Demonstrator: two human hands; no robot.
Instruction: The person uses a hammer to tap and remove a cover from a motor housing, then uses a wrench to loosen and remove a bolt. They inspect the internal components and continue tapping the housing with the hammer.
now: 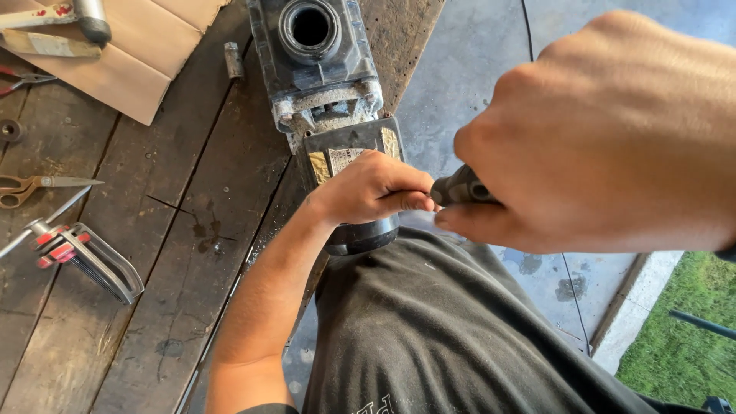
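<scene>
Far left on the bench (176,253): scissors (34,186) and a red-handled puller tool (80,257), both idle. Pump motor unit (326,100) lies at the bench edge, long axis running away from the person, open round port at the far end. Left hand (372,188) curled over its near end, steadying. Right hand (606,138) is closed around a dark tool handle (460,186); tip hidden. Best kept square to the motor, pressure steady.

The pump (322,77) lies on the bench (176,253) at top centre. Cardboard (130,61) sits upper left; scissors (31,188) and a puller (84,257) lie at the left edge. Both hands (376,188) meet right of centre.
</scene>
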